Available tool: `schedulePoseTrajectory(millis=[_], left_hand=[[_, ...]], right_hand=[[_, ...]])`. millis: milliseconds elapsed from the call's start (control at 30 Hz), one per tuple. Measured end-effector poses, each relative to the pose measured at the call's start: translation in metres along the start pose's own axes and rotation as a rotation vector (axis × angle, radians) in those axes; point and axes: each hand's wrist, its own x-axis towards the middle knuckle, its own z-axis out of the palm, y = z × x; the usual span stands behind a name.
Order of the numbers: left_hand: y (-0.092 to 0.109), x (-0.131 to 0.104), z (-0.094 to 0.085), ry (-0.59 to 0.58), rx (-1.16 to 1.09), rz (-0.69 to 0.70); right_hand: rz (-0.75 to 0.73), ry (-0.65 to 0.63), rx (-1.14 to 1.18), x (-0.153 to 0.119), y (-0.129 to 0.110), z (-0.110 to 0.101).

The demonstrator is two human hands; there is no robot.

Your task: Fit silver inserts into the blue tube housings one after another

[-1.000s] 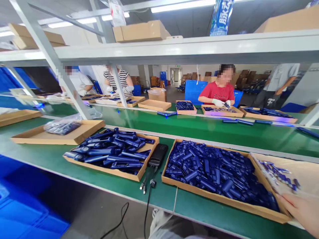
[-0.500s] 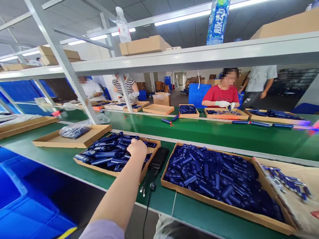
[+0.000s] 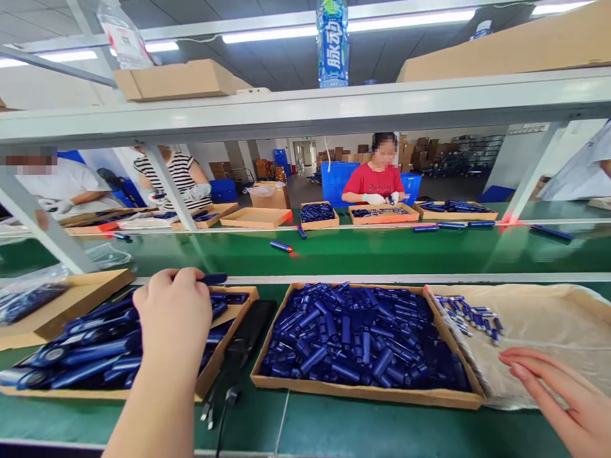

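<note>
My left hand (image 3: 174,312) is closed above the left cardboard tray, with a slim dark blue tube-shaped part (image 3: 214,278) sticking out to the right of its fingers. Larger blue tubular parts (image 3: 90,350) lie heaped in that tray, partly hidden by my hand and forearm. At the right edge, my right hand (image 3: 563,394) has its fingers stretched out over a plastic-lined tray (image 3: 539,318); nothing shows in them. Small blue cylinders with metallic ends (image 3: 477,315) lie near its fingertips. Between my hands, a cardboard tray (image 3: 363,391) holds a pile of short blue casings (image 3: 353,337).
A black power bank (image 3: 251,324) and cables (image 3: 232,397) lie between the trays. Beyond is a green belt (image 3: 363,254) carrying several blue tubes, one with a red light (image 3: 280,246). A shelf (image 3: 296,108) crosses overhead. Co-workers, one in a red shirt (image 3: 372,183), are opposite.
The view has turned right. My left hand has risen slightly from the heap, and a blue part now shows in its fingers. My right hand has come further into view.
</note>
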Motion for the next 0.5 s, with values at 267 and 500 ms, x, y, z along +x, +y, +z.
schedulePoseTrajectory(millis=[267, 500], left_hand=[[0.123, -0.099, -0.044, -0.618, -1.095, 0.694], [0.107, -0.126, -0.045, -0.540, -1.195, 0.624]], right_hand=[[-0.007, -0.377, 0.524, 0.017, -0.129, 0.022], [0.568, -0.377, 1.110, -0.004, -0.142, 0.014]])
